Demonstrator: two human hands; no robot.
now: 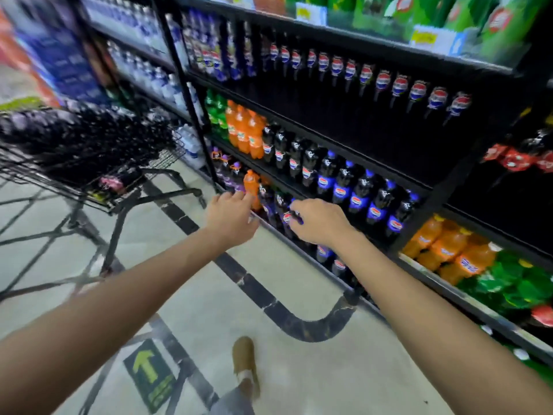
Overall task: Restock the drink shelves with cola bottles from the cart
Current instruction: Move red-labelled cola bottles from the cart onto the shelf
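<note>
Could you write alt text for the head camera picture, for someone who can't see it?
A person's right hand grips a cola bottle on a low level of crowded store shelving, while the left hand reaches beside an orange bottle. A wire cart heaped with dark bottles stands to the left.

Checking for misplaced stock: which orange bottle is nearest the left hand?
The single orange bottle right at the fingertips of the left hand; the other orange bottles stand in groups, higher up and far right.
</note>
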